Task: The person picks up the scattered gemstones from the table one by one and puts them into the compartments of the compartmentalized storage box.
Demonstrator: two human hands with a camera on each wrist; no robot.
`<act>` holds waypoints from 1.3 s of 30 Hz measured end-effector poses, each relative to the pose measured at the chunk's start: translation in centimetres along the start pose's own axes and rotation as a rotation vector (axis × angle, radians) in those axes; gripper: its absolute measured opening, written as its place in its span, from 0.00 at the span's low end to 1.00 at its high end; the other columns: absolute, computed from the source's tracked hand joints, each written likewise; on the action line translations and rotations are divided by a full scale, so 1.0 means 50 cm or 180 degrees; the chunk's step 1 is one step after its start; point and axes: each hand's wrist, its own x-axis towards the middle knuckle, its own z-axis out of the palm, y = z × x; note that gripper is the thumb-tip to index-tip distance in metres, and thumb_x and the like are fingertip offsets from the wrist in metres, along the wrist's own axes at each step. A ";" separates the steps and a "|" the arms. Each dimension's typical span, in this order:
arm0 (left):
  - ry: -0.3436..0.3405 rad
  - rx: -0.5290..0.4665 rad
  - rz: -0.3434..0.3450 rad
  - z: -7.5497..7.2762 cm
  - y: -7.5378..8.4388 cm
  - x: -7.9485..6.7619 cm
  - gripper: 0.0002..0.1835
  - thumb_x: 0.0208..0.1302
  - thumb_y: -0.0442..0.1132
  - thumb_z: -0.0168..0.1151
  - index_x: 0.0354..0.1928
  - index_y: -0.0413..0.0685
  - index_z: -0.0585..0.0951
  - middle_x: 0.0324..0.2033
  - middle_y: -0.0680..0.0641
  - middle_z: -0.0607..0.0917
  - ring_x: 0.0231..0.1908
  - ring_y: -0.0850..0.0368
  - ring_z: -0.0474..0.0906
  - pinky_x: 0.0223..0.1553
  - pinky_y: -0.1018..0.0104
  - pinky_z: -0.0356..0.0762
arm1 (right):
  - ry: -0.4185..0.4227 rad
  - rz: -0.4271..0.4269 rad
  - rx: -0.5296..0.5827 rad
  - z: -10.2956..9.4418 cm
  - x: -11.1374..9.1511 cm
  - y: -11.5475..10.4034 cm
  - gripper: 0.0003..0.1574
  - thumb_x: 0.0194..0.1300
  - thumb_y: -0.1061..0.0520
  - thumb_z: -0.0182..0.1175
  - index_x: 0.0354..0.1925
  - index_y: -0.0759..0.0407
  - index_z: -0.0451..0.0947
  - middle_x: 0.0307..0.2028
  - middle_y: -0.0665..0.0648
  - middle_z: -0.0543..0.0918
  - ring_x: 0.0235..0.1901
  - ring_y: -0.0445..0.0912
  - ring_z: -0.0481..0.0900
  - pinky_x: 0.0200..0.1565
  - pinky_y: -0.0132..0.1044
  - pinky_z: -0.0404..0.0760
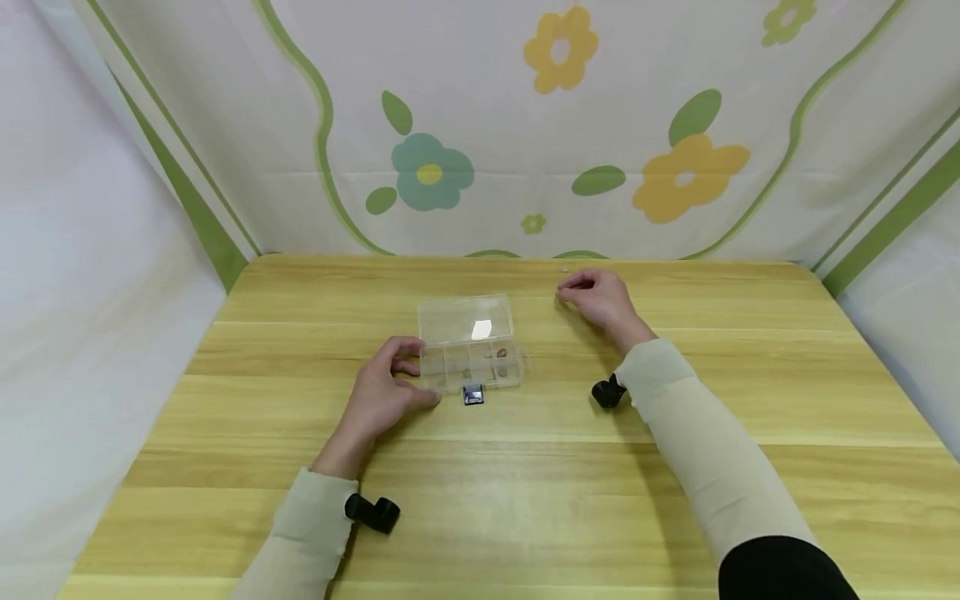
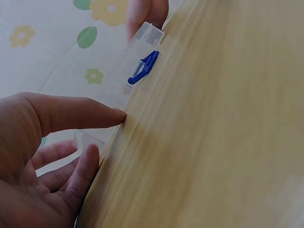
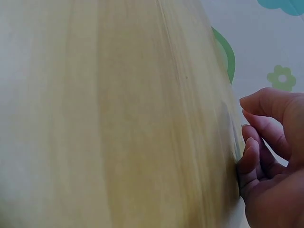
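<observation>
A clear plastic compartment box (image 1: pixel 471 367) stands on the table with its lid (image 1: pixel 453 319) raised behind it. Several small brownish pieces lie in its compartments, mostly on the right. A blue clasp (image 2: pixel 144 68) juts out at the box's front. My left hand (image 1: pixel 386 392) holds the box at its left end, thumb at the front corner and fingers along the side. Off to the right and farther back, my right hand (image 1: pixel 600 300) hovers low with curled fingers, thumb and fingertips close together; I cannot tell whether something tiny is between them.
The wooden table (image 1: pixel 525 508) ends at a rounded back edge, against a white curtain (image 1: pixel 510 108) printed with flowers. A tiny pale speck (image 1: pixel 565 268) lies by that edge, beyond my right hand. Black wrist cameras (image 1: pixel 607 392) stick out from both sleeves.
</observation>
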 end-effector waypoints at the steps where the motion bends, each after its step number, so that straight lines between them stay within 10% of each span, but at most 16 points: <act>1: 0.0002 -0.0001 0.0010 0.000 0.000 0.000 0.41 0.50 0.28 0.82 0.68 0.48 0.77 0.64 0.43 0.81 0.55 0.47 0.78 0.52 0.63 0.81 | 0.0012 0.0003 -0.0007 -0.001 0.002 0.000 0.17 0.75 0.53 0.66 0.56 0.59 0.85 0.59 0.60 0.83 0.54 0.51 0.77 0.52 0.38 0.75; 39: 0.0016 -0.0013 0.0040 -0.001 -0.003 -0.001 0.40 0.50 0.28 0.83 0.66 0.48 0.78 0.63 0.42 0.82 0.54 0.46 0.80 0.49 0.63 0.81 | 0.0673 0.0147 -0.0292 0.003 0.065 -0.006 0.20 0.73 0.48 0.69 0.55 0.60 0.86 0.54 0.62 0.87 0.54 0.57 0.82 0.63 0.51 0.79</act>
